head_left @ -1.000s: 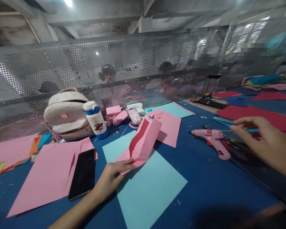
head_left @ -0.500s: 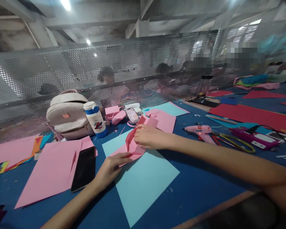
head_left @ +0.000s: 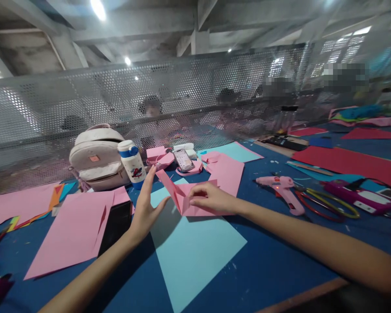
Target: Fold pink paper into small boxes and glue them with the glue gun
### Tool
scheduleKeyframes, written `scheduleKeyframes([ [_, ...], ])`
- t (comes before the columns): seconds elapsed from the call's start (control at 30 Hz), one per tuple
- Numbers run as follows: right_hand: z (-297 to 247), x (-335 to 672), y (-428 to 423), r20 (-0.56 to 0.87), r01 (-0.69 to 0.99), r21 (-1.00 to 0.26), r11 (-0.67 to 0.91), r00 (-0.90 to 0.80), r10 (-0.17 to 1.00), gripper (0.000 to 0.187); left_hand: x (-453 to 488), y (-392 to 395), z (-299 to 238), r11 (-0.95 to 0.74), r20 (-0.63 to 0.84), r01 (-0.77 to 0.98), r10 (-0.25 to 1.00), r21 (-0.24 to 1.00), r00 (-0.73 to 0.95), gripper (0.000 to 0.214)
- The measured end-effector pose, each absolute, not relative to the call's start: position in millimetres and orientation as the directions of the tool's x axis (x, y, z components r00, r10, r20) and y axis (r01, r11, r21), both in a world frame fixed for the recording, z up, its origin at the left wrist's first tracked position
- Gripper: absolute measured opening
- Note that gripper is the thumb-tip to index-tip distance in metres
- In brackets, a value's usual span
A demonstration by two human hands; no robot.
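A folded piece of pink paper (head_left: 172, 189), its left flap standing up, rests over the upper part of a light blue sheet (head_left: 195, 256). My right hand (head_left: 211, 196) pinches the pink paper near its middle fold, thumb and fingers together. Just left of the raised flap, my left hand (head_left: 146, 208) is open, thumb and fingers spread, holding nothing. Behind the folded piece lies another pink sheet (head_left: 230, 169). A black phone (head_left: 117, 224) lies beside my left forearm, partly on a large pink sheet (head_left: 68, 230).
Along the back stand a pale backpack (head_left: 97, 152) and a water bottle (head_left: 132, 163); a lit phone (head_left: 183, 160) leans near them. A pink glue gun (head_left: 282, 189), scissors (head_left: 329, 204) and red sheets (head_left: 352, 161) lie to the right. A perforated metal screen (head_left: 182, 100) edges the table.
My left hand has let go of the pink paper and risen, fingers now spread. The folded paper has turned, its flap pointing up and left. My right hand still grips it, slightly lower.
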State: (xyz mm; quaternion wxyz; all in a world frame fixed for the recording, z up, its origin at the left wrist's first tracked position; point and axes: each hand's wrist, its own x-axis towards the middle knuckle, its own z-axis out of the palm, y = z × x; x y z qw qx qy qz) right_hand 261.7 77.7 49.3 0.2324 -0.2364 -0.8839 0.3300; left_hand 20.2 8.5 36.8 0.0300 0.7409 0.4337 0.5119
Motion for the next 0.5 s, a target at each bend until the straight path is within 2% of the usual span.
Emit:
scheduleKeyframes([
  [0.07, 39, 263, 75, 0.277, 0.248, -0.744, 0.621, -0.731, 0.624, 0.017, 28, 14, 29, -0.612, 0.691, 0.519, 0.721, 0.597, 0.055, 0.083],
  [0.17, 29, 263, 71, 0.285, 0.229, -0.792, 0.566, -0.681, 0.675, 0.019, 36, 16, 17, -0.603, 0.637, 0.406, 0.768, 0.687, 0.063, 0.069],
  [0.3, 25, 262, 65, 0.278, 0.165, -0.869, 0.467, -0.618, 0.736, 0.020, 43, 0, 5, -0.553, 0.565, 0.378, 0.820, 0.742, 0.090, 0.041],
  [0.5, 28, 257, 57, 0.305, 0.026, -0.924, 0.383, -0.555, 0.774, 0.029, 49, -19, 3, -0.544, 0.497, 0.381, 0.838, 0.747, 0.222, 0.044],
])
